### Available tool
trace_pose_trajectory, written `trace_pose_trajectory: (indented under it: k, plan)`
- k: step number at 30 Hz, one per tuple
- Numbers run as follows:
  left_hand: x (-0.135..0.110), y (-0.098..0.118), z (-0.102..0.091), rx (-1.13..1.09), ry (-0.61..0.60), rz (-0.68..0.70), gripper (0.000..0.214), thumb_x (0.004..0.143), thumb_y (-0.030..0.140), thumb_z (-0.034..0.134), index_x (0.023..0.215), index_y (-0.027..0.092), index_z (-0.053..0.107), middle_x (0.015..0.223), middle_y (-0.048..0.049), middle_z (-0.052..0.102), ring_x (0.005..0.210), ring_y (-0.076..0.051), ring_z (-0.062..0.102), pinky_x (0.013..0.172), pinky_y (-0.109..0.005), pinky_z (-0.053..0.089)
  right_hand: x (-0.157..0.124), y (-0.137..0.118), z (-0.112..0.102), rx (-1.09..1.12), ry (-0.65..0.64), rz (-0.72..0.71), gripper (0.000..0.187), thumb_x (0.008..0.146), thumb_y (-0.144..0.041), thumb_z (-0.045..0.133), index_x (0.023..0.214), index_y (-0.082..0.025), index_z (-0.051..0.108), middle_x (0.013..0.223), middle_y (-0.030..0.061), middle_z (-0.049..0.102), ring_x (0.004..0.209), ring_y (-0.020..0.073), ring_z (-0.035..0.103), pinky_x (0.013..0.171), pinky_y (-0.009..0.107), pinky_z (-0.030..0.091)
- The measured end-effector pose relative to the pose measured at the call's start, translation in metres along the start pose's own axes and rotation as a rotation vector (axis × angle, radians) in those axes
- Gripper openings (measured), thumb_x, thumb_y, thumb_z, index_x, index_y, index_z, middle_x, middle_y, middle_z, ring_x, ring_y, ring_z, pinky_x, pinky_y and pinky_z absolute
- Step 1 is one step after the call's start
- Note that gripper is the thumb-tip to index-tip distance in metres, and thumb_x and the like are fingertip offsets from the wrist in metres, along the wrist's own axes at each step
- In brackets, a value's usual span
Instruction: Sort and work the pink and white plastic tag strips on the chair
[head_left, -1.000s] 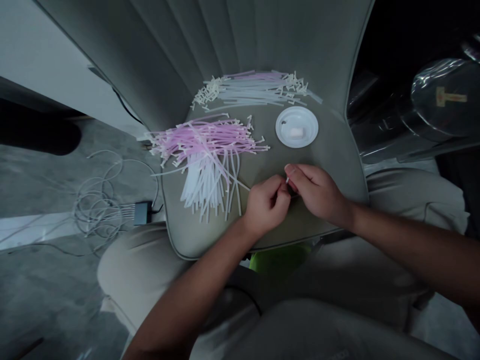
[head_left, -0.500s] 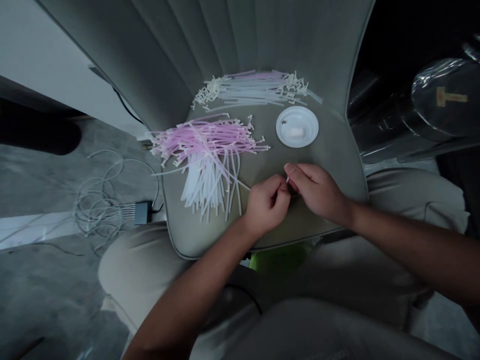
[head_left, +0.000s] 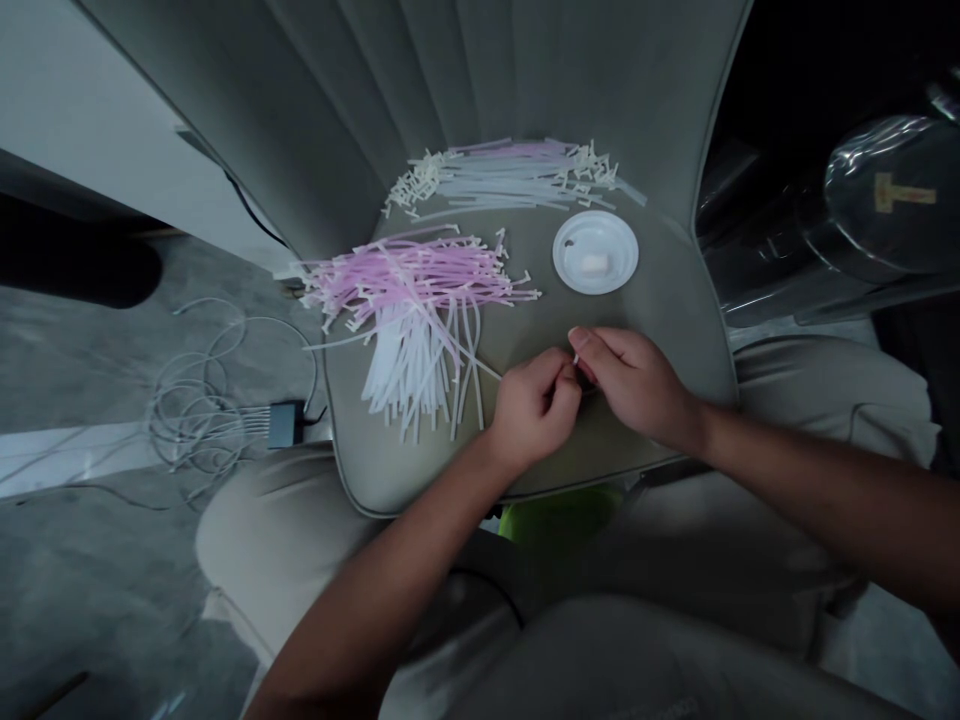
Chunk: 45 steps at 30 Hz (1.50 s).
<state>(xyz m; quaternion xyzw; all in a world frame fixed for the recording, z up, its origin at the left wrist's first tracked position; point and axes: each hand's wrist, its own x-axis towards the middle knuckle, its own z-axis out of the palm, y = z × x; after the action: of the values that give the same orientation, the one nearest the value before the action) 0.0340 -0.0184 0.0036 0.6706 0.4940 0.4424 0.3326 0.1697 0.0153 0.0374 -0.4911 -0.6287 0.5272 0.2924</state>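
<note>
The person's left hand [head_left: 534,410] and right hand [head_left: 637,385] meet just above the front of a grey-green upholstered chair seat [head_left: 645,330]; each grip is narrow, fingers curled close together around a thin plastic tube [head_left: 576,358], whose small white tip pokes up between the right thumb and forefinger; the middle of the tube is hidden by the fingers; a pale strand runs from the left hand toward a tangled pile of pink and white tubes [head_left: 420,280] on the seat, just beside the hands; a second, flatter row of pale tubes with small fittings [head_left: 502,175] lies behind it, against the seat back; a round white plastic dish [head_left: 559,255] sits to the right of the pile, with a small white piece [head_left: 592,263] in it; beyond the seat's left edge, a coil of thin cable [head_left: 191,400] lies on the concrete floor [head_left: 90,350], joined to a small dark box [head_left: 283,425].
</note>
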Motion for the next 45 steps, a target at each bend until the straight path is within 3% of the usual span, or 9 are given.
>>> trace_pose_trajectory:
  k: [7, 25, 34, 45]
  plan:
    - [-0.001, -0.001, 0.000, 0.029, -0.019, -0.025, 0.023, 0.091, 0.019, 0.042, 0.068, 0.020, 0.045, 0.061, 0.0031, 0.051, 0.058, -0.010, 0.048, 0.057, -0.024, 0.035, -0.001, 0.004, 0.004, -0.015, 0.037, -0.037, 0.043, 0.098, -0.042, 0.043, 0.061, -0.020, 0.040, 0.058, -0.0043, 0.037, 0.056, 0.0098, 0.034, 0.055, 0.029, 0.027]
    - [-0.001, -0.002, 0.000, -0.015, -0.018, -0.055, 0.023, 0.092, 0.019, 0.041, 0.072, 0.019, 0.050, 0.063, 0.0027, 0.053, 0.059, -0.010, 0.049, 0.058, -0.023, 0.037, 0.002, 0.006, 0.002, 0.127, 0.046, 0.087, 0.048, 0.096, -0.049, 0.046, 0.058, -0.020, 0.040, 0.055, -0.0049, 0.036, 0.053, 0.0088, 0.033, 0.053, 0.028, 0.028]
    - [-0.001, 0.000, 0.000, -0.003, -0.018, -0.057, 0.022, 0.092, 0.020, 0.041, 0.071, 0.020, 0.047, 0.063, 0.0028, 0.052, 0.058, -0.010, 0.047, 0.057, -0.024, 0.035, 0.000, 0.004, 0.004, 0.059, 0.067, 0.047, 0.046, 0.097, -0.044, 0.045, 0.058, -0.020, 0.039, 0.055, -0.0047, 0.036, 0.053, 0.0090, 0.033, 0.053, 0.028, 0.027]
    - [-0.001, 0.000, 0.002, 0.099, -0.028, -0.051, 0.023, 0.093, 0.020, 0.040, 0.070, 0.020, 0.045, 0.062, 0.0022, 0.050, 0.059, -0.012, 0.049, 0.056, -0.026, 0.034, -0.003, 0.012, 0.013, -0.113, 0.200, -0.078, 0.041, 0.098, -0.040, 0.042, 0.062, -0.020, 0.042, 0.058, -0.0033, 0.042, 0.056, 0.0107, 0.038, 0.056, 0.030, 0.029]
